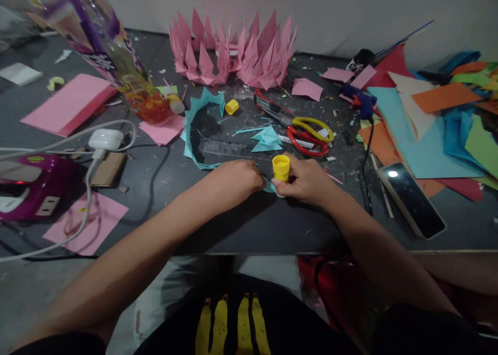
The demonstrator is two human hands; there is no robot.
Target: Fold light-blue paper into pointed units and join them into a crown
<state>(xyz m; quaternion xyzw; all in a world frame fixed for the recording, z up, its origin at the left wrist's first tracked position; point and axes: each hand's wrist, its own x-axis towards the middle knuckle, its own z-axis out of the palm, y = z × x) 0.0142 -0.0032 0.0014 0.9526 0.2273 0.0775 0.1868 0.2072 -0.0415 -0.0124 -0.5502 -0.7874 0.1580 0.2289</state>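
Observation:
My right hand (305, 181) grips a glue stick (280, 164), its yellow base up and its white lower end over the end of a light-blue folded-paper strip (190, 119). The strip curves round to the left in an open, pointed ring. Closed fingers of my left hand (243, 181) pinch that strip near its end, just left of the glue stick; the fingertips are partly hidden. A yellow cap (232, 107) lies apart, beside the ring. Loose blue folded pieces (267, 139) rest just beyond my hands, close to a clear ruler (225, 147).
Scissors (307, 132) and a red cutter (268, 103) lie beyond my right hand. Pink paper crowns (233, 54) stand by the wall. A bottle (143, 96), a purple power strip (35, 186), a phone (412, 199), a glue gun (361, 101) and coloured paper (408, 142) flank the work.

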